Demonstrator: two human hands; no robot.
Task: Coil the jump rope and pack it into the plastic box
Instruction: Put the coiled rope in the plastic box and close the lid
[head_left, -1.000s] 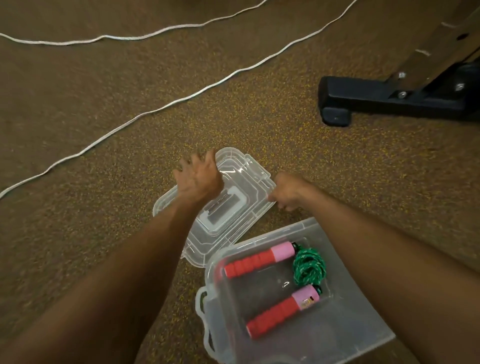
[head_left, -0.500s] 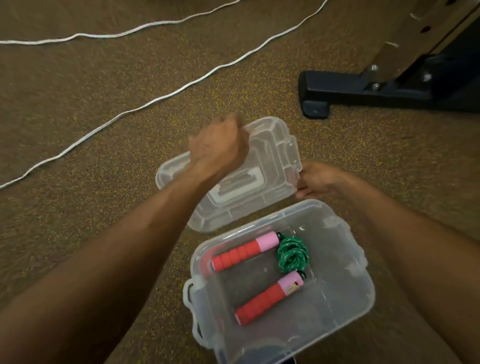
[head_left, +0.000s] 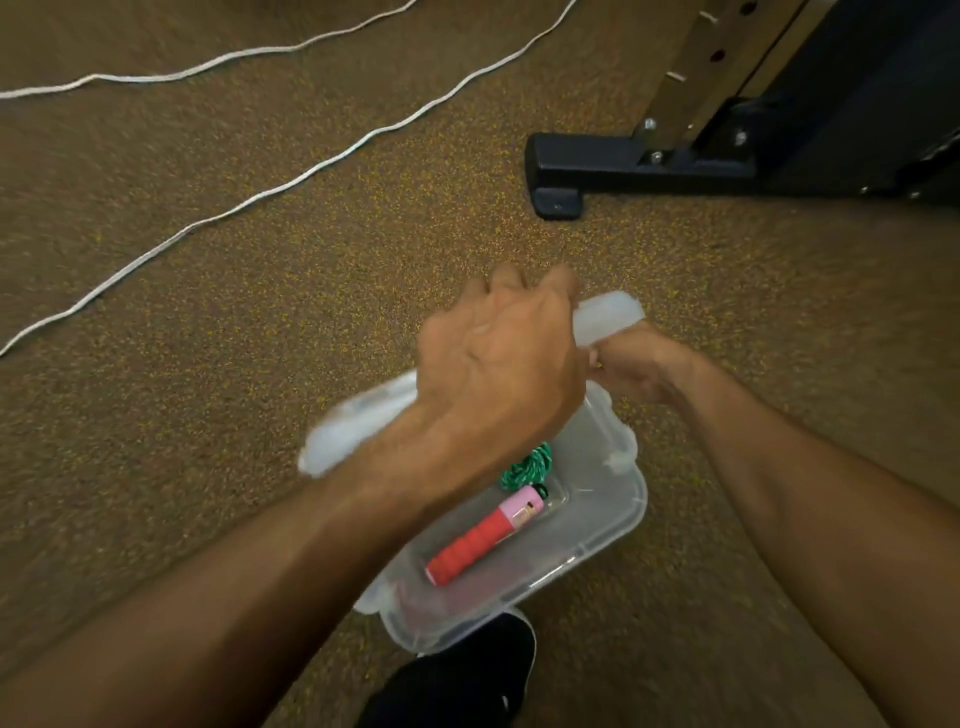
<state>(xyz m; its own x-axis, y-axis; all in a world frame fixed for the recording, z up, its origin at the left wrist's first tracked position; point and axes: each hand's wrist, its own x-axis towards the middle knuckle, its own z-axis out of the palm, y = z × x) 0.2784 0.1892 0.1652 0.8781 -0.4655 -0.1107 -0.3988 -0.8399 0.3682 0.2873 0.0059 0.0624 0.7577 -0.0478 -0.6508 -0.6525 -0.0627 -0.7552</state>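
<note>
Head view: box lid (head_left: 608, 317), likely light and bendy, is being gripped at opposite edges by left hand (head_left: 498, 374) and right hand (head_left: 634, 369).

The lid (head_left: 605, 319), flat on the floor a second ago, now hangs tilted and blurred above the plastic box (head_left: 623, 514). The left hand (head_left: 498, 364) and right hand (head_left: 634, 369) lift it and have drawn close together. Lid and left arm now hide one red handle of the jump rope (head_left: 524, 467). A black shoe (head_left: 467, 675) comes into view at the box's near end.
</note>
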